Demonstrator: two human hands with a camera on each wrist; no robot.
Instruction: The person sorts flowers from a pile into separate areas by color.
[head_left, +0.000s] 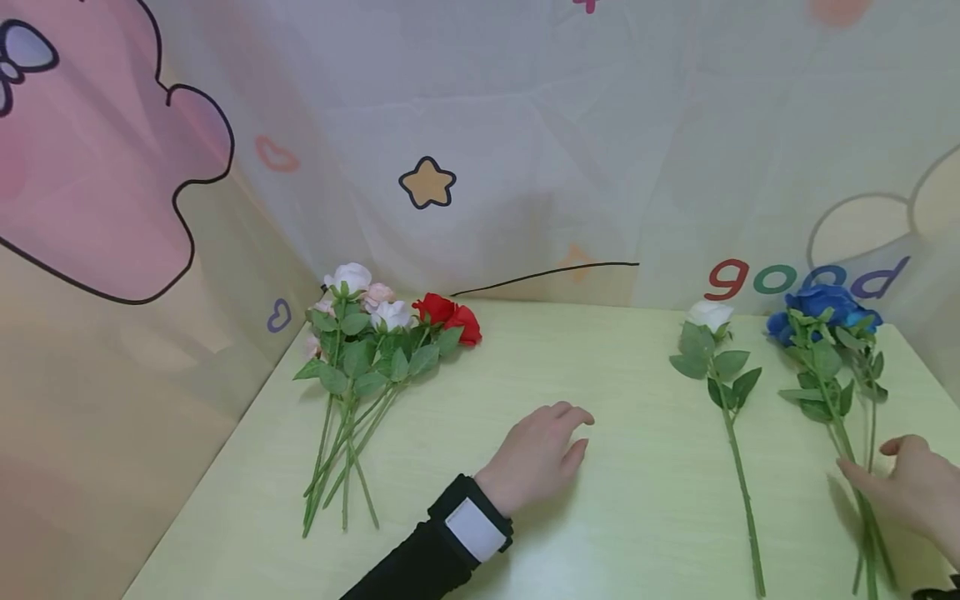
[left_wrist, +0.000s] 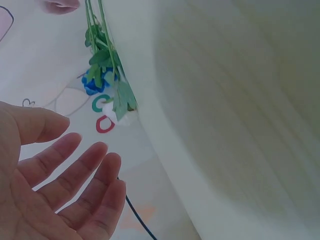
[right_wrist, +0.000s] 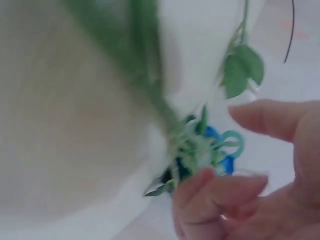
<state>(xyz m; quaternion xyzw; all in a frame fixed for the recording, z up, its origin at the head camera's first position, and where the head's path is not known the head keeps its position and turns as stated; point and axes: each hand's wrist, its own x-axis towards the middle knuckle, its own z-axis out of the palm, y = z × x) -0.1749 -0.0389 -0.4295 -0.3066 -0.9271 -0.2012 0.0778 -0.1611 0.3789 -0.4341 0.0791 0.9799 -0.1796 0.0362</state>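
Head view: left hand (head_left: pixel 536 460) and right hand (head_left: pixel 907 487) flank the lone white flower (head_left: pixel 709 315), both grips apart. Sorting seems underway, and the blue flowers' stems (head_left: pixel 843 437) likely need pinching next.

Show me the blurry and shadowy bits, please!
Right wrist view: green stems are smeared and out of focus; left wrist view: a wide, soft shadow dims the table; head view: mostly crisp, with a faint shadow beside the left hand.
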